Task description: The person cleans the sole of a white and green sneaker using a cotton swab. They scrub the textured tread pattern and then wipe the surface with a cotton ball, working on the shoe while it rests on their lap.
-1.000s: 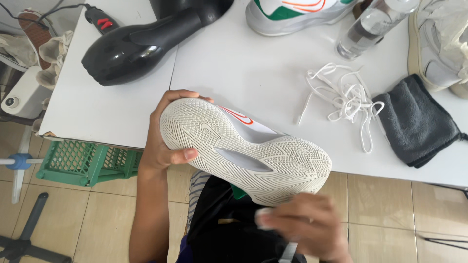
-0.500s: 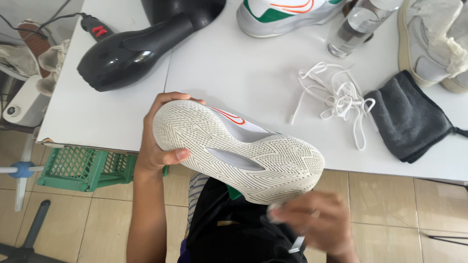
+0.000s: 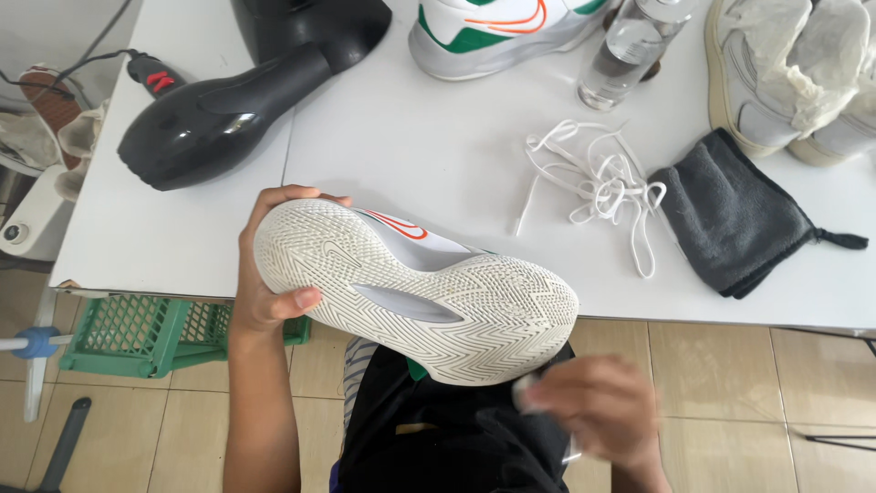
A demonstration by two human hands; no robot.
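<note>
A person seated at the near edge of a white tabletop (image 3: 438, 155) holds a white sports shoe with orange and green trim (image 3: 420, 288) sole-up over their lap. The left hand (image 3: 269, 274) wraps the heel, fingers curled over the far side and thumb pressed on the sole. The sole is pale rubber, cut in fine herringbone ridges, with a smooth curved groove at the arch. The right hand (image 3: 593, 406) is blurred beside the toe, pinching something small and pale; what it is cannot be told.

The shoe is gripped at the heel alone, so a hard push on the toe could twist it loose.

On the tabletop lie tangled flat white laces (image 3: 593, 178), a folded dark grey cloth (image 3: 735, 224) towards the right edge, a glossy black hair dryer (image 3: 228, 114) near the left edge, a clear bottle (image 3: 630, 50), the matching shoe (image 3: 497, 32) and paper-stuffed pale sneakers (image 3: 789, 73) at the far edge.
</note>
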